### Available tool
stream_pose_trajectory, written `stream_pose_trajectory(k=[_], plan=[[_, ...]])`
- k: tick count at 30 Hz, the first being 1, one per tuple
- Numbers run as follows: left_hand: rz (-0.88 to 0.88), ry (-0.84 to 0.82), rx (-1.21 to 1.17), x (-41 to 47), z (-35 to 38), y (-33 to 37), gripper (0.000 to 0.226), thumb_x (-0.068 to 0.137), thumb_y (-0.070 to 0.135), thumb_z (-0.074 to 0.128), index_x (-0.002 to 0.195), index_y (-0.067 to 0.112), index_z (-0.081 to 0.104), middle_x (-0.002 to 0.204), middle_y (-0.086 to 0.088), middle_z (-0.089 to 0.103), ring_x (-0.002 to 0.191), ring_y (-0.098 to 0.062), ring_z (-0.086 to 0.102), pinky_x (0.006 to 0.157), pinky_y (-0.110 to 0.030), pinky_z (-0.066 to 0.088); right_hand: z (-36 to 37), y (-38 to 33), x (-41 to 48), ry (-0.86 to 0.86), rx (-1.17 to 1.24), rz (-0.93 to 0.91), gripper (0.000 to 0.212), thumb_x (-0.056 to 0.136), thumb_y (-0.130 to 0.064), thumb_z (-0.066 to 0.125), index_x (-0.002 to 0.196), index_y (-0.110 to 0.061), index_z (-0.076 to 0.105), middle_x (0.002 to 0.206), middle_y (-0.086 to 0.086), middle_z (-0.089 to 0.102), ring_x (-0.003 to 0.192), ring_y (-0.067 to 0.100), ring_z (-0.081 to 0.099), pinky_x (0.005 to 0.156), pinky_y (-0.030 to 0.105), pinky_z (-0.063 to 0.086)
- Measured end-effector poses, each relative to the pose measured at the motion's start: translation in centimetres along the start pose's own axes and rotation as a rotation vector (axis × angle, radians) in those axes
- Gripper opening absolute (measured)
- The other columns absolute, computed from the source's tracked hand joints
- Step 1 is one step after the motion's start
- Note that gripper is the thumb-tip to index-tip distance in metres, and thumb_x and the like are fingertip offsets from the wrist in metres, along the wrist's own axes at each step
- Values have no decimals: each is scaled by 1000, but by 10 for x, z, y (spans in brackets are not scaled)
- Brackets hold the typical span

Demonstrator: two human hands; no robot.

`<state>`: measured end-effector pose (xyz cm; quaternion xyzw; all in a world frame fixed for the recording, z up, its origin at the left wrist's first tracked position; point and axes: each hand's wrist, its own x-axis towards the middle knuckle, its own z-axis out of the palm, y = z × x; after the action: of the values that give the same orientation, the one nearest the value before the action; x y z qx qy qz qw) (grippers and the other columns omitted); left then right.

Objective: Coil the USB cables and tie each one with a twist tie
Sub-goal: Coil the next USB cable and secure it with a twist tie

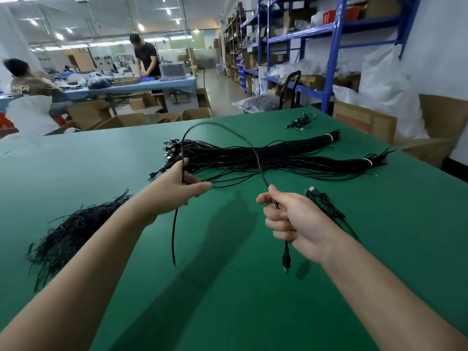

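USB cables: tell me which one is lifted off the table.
The single cable arching between the left hand and right hand; the rest lie in tied bundles on the green table.

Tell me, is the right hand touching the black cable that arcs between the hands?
Touching. The head view shows the right hand curled round the cable, which enters the fist at the thumb and hangs out below.

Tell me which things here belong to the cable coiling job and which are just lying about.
Job: cable held in left hand and right hand; cable bundles; twist tie pile; green table.
Lying about: cardboard boxes; blue shelving; white sacks.
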<state>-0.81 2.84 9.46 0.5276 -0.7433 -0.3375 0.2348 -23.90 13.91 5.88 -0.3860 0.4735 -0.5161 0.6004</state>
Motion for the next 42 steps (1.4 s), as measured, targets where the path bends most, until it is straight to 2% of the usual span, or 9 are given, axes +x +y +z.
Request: stream_pose_trajectory(k=[2, 4, 10, 14, 20, 27, 31, 37, 42], plan=[[6, 195, 236, -18, 0, -15, 103, 92, 45, 68, 162, 21, -4, 162, -8, 27, 142, -25, 38, 116, -42, 37, 4, 1, -3, -60, -45, 24, 33, 109, -34, 40, 99, -9, 60, 57, -7, 28, 45, 8, 18, 37, 20, 16], [178, 409, 494, -36, 6, -19, 103, 93, 40, 68, 161, 20, -7, 167, -6, 7, 152, -27, 15, 124, -42, 17, 11, 3, -7, -150, -116, 53, 32, 109, -32, 40, 97, -10, 60, 58, -7, 29, 46, 8, 19, 38, 19, 16], [792, 192, 683, -61, 43, -4, 39, 101, 25, 57, 140, 27, 59, 141, 3, 57, 137, -20, 48, 118, -42, 32, 35, 8, -14, -381, -148, 124, 32, 107, -28, 42, 93, -11, 65, 60, -6, 31, 49, 7, 21, 41, 19, 16], [734, 257, 540, -68, 42, -16, 21, 99, 18, 62, 115, 22, 75, 88, -1, 61, 84, -25, 61, 78, -39, 49, 31, 15, -23, -419, -117, 189, 30, 107, -24, 43, 104, -6, 66, 64, -5, 38, 54, 8, 24, 46, 19, 21], [625, 190, 389, -72, 57, -30, 27, 103, 23, 53, 123, 25, 72, 89, -1, 57, 84, -22, 59, 78, -38, 47, 38, 22, -30, -421, 103, 224, 22, 104, -17, 44, 101, -5, 63, 62, -6, 33, 52, 5, 22, 44, 17, 19], [535, 104, 272, -84, 87, -36, 23, 107, 27, 46, 124, 27, 61, 85, 11, 49, 78, -14, 52, 76, -39, 48, 53, 8, -17, -123, 553, -100, 24, 107, -6, 36, 110, 1, 59, 68, 0, 52, 50, 5, 37, 43, 16, 34], [575, 64, 257, -99, 93, -27, 23, 105, 29, 45, 84, 35, 37, 74, 12, 42, 66, -15, 42, 65, -38, 43, 68, 13, -9, 4, 589, -202, 25, 107, -4, 38, 105, 3, 62, 67, 2, 63, 50, 6, 45, 46, 16, 39], [646, 173, 368, -104, 81, -26, 26, 104, 36, 48, 113, 25, 70, 92, 9, 67, 79, -18, 63, 66, -35, 51, 59, 11, 2, 173, -185, -318, 29, 110, -12, 35, 101, -11, 64, 66, -7, 66, 50, 2, 47, 48, 13, 37], [715, 343, 288, -102, 67, -29, 18, 98, 32, 62, 99, 20, 76, 76, 5, 61, 61, -17, 54, 57, -36, 49, 50, 20, 0, 16, -641, -314, 29, 109, -6, 33, 100, -5, 61, 88, 10, 69, 68, 12, 64, 62, 25, 51]])
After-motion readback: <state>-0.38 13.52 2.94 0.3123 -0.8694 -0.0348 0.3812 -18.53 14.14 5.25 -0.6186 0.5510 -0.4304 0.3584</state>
